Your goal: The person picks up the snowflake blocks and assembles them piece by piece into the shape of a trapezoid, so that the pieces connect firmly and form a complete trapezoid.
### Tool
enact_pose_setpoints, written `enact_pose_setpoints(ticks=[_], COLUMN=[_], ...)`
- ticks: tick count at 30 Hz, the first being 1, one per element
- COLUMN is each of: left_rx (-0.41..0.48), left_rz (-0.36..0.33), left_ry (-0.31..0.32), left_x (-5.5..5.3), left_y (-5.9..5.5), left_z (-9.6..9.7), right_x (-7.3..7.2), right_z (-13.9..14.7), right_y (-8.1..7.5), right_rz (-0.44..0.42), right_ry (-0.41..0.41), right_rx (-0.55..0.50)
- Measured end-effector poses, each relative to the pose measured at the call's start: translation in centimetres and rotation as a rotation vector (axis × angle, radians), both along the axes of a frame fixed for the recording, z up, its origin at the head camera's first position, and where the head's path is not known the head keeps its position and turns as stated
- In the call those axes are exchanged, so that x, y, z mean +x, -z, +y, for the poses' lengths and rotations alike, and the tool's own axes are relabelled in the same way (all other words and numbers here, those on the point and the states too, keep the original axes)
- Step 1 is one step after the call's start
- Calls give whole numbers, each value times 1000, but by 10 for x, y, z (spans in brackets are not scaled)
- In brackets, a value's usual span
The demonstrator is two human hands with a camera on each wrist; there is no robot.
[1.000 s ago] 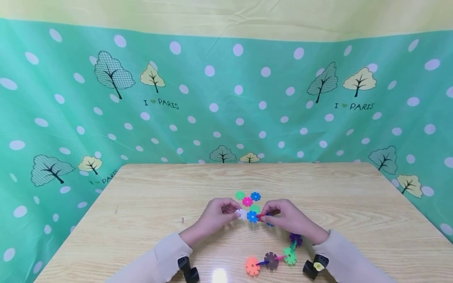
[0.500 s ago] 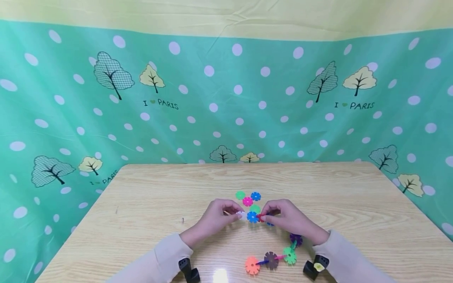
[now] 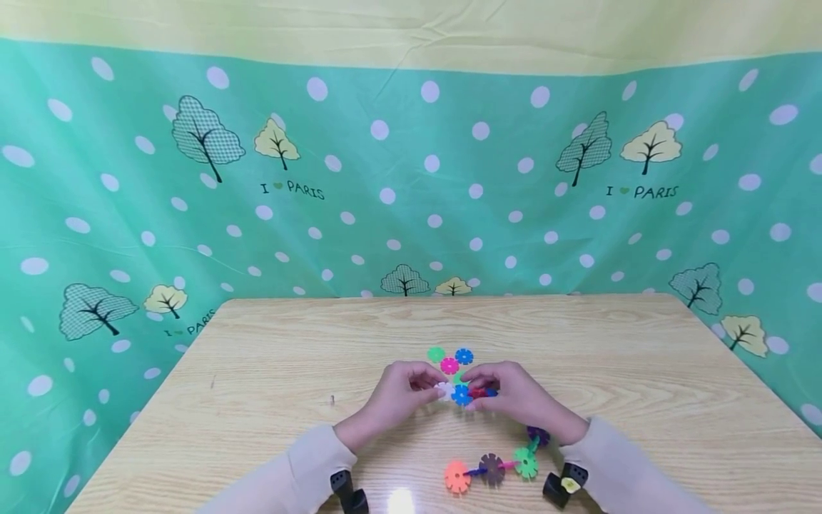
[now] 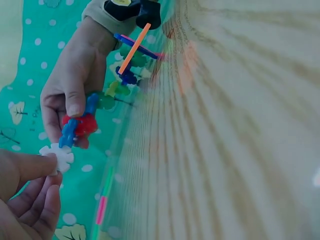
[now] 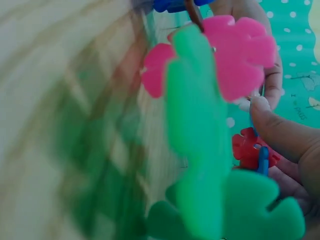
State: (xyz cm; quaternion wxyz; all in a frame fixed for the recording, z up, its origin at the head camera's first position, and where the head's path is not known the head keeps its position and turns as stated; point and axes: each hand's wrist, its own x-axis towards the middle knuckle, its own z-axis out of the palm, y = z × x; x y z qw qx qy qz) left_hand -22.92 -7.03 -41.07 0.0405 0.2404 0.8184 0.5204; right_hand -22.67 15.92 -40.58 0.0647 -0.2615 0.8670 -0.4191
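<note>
In the left wrist view, my left hand (image 4: 30,192) pinches a white notched interlocking disc (image 4: 63,159) between thumb and fingers. Its edge meets a blue interlocking disc (image 3: 461,395), which is joined to a red disc (image 4: 84,125). My right hand (image 3: 516,392) holds the blue disc, thumb in front and fingers behind. From the red disc a chain of linked discs runs under the right wrist and curves back to an orange disc (image 3: 457,477). A brown disc (image 3: 491,470) and a green disc (image 3: 526,462) are among the links.
Behind the hands, loose discs lie flat on the wooden table (image 3: 289,343): a pink one (image 3: 449,365), a blue one (image 3: 464,356) and a green one (image 3: 436,354). Another green disc (image 3: 459,379) is partly hidden between the hands. A polka-dot cloth (image 3: 359,164) hangs beyond.
My right fingers have shifted from the red disc to the blue disc, uncovering the red one. The left hand has moved slightly right, with the white disc now against the blue one.
</note>
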Motion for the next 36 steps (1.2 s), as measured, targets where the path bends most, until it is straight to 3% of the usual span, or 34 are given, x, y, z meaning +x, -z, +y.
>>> enact_pose_setpoints(ticks=[11, 17, 26, 30, 36], left_rx=[123, 130, 140, 134, 199], left_rz=[-12, 25, -1, -41, -149], left_ry=[-10, -13, -5, -29, -37], left_x=[2, 2, 4, 5, 6], left_y=[3, 4, 9, 7, 6], left_z=[4, 6, 9, 11, 13], right_x=[3, 3, -2, -3, -2], right_z=[-3, -3, -2, 1, 1], right_y=[-3, -5, -3, -4, -6], right_rz=[-12, -7, -14, -38, -87], right_ry=[6, 2, -66, -67, -70], right_rx=[1, -20, -12, -2, -38])
